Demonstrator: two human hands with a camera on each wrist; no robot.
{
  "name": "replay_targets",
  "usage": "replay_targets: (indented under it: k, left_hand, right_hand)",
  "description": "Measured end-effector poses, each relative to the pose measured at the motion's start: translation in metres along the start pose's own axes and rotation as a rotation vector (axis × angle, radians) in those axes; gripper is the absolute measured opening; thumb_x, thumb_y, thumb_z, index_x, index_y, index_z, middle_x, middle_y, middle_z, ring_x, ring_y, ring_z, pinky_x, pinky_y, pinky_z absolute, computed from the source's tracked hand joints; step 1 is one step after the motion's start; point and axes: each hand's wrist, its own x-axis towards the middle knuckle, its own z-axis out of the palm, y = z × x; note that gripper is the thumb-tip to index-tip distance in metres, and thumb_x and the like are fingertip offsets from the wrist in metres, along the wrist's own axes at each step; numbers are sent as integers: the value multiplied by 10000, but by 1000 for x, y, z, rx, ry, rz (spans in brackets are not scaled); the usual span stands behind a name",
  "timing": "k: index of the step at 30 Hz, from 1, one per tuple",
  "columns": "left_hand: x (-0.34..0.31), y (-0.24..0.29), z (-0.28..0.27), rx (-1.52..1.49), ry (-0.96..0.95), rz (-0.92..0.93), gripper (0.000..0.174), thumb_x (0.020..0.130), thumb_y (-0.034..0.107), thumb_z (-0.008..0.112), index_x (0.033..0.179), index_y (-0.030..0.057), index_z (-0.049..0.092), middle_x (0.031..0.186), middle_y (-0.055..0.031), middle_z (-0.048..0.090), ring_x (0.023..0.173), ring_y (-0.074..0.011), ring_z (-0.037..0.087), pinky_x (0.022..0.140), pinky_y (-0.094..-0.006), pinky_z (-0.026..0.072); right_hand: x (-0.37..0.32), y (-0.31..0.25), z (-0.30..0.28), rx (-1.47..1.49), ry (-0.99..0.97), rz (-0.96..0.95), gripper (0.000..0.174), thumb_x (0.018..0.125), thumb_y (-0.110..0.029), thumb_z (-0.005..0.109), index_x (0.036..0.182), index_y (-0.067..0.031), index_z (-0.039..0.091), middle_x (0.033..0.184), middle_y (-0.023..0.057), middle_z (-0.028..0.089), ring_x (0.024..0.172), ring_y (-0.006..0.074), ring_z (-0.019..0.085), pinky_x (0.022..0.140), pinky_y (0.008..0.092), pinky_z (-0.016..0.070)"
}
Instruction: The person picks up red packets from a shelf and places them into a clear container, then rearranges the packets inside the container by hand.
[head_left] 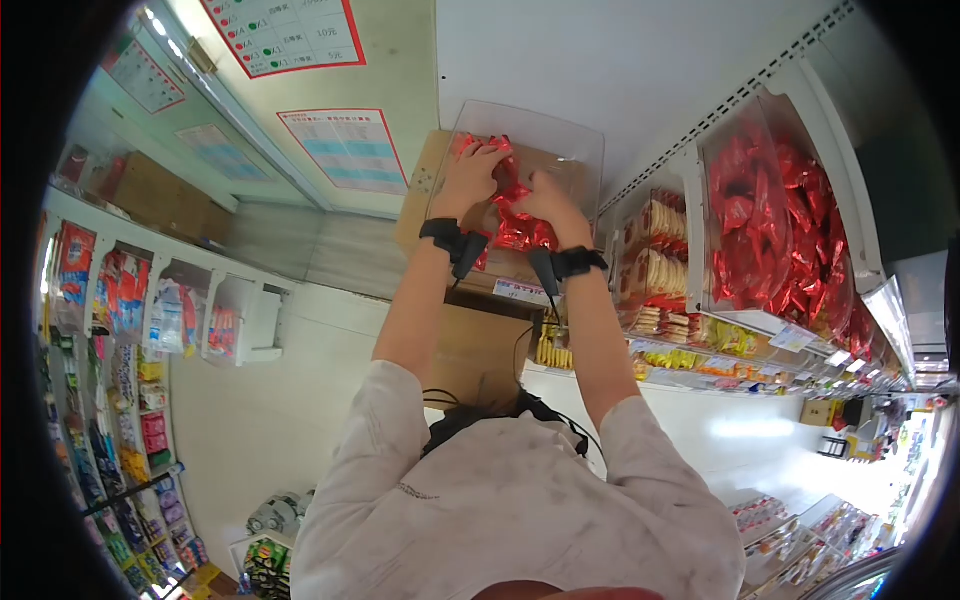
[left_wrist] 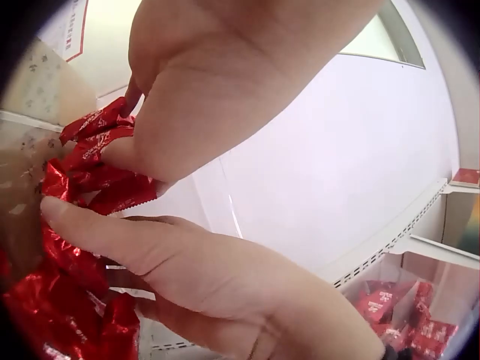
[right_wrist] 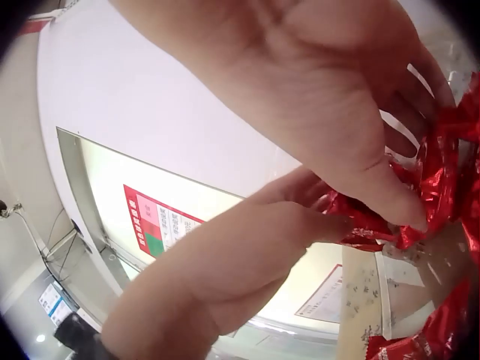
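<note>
Shiny red wrapped packets (head_left: 525,232) lie in a clear plastic bin (head_left: 588,150) in front of me. Over the bin's left side, my left hand (head_left: 468,187) grips some of them; the left wrist view shows its thumb across several packets (left_wrist: 101,146). From the right, my right hand (head_left: 553,205) holds a red packet (right_wrist: 437,176) between thumb and fingers, as the right wrist view shows. Both hands are close together, their thumbs towards each other. More loose packets (left_wrist: 52,311) lie below the hands in the left wrist view. My fingers partly hide the packets they hold.
A cardboard box (head_left: 425,190) borders the bin's left side. To the right, a shelf bin (head_left: 760,230) is full of red packets, beside a bin of pale packaged food (head_left: 655,245). Printed notices (head_left: 345,148) hang on the wall at left.
</note>
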Motion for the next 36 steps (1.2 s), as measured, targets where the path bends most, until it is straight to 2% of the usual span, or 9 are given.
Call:
replay_targets:
  k: [1, 4, 5, 8, 11, 20, 23, 32, 36]
  left_hand:
    - [-1, -2, 5, 4, 18, -23, 599, 742, 47, 617, 1315, 220, 638, 1415, -68, 572, 1371, -367, 442, 1112, -527, 377]
    - [3, 2, 12, 64, 55, -92, 508, 769, 108, 651, 1266, 209, 669, 1378, -63, 591, 1365, -352, 451, 1098, -514, 396]
    - [2, 12, 9, 110, 42, -113, 466, 791, 133, 663, 1251, 203, 678, 1381, -61, 586, 1364, -347, 454, 1108, -500, 395]
    - [0, 20, 4, 172, 37, -137, 411, 815, 221, 705, 1225, 215, 695, 1377, -35, 587, 1375, -325, 447, 1112, -519, 382]
    - [2, 17, 12, 142, 61, -136, 398, 811, 275, 732, 1206, 232, 705, 1375, -6, 588, 1387, -303, 437, 1110, -558, 357]
    - [6, 17, 12, 66, 171, -146, 270, 810, 290, 746, 1062, 193, 757, 1239, -12, 678, 1321, -289, 504, 1123, -519, 349]
    - [8, 13, 18, 16, 201, -150, 248, 814, 284, 741, 1042, 188, 760, 1223, -11, 691, 1310, -295, 514, 1129, -486, 355]
    - [6, 17, 14, -73, 214, -163, 227, 766, 308, 787, 958, 187, 775, 1229, -14, 697, 1292, -310, 515, 1115, -466, 376]
    - [3, 26, 3, 13, 178, -159, 220, 731, 295, 814, 919, 186, 782, 1244, -19, 691, 1295, -313, 508, 1109, -450, 389]
  right_hand:
    - [-8, 7, -1, 26, 81, -33, 599, 590, -244, 868, 1092, 16, 672, 1114, 290, 669, 1064, 427, 652, 906, 451, 546]
    - [-39, 6, -25, 44, 135, -64, 762, 615, -246, 848, 1260, 67, 590, 1172, 282, 644, 1104, 376, 647, 948, 436, 510]
    - [-51, 1, -24, -54, 265, -9, 746, 631, -232, 837, 1287, 26, 590, 1226, 264, 597, 1142, 380, 608, 982, 418, 496]
    - [-72, -13, -34, 81, 329, -105, 693, 662, -223, 858, 1258, -6, 578, 1142, 235, 602, 1165, 401, 575, 966, 441, 501]
    - [-78, -23, -32, 229, 402, -206, 650, 696, -161, 836, 1277, -30, 573, 1141, 212, 621, 1108, 366, 607, 945, 424, 505]
    - [-84, -40, -39, 452, 358, -183, 625, 738, -117, 827, 1295, -50, 554, 1182, 189, 671, 1076, 297, 678, 921, 374, 530]
    - [-85, -41, -41, 464, 332, -133, 667, 733, -111, 833, 1322, -60, 526, 1196, 200, 667, 1082, 303, 679, 924, 374, 530]
    - [-69, -19, -23, 157, 382, 27, 740, 792, -241, 781, 1384, 58, 452, 1272, 290, 601, 1230, 430, 562, 1032, 453, 455]
    - [-52, -17, -24, 285, 504, -23, 695, 815, -216, 743, 1398, 43, 466, 1234, 297, 606, 1170, 443, 580, 986, 472, 471]
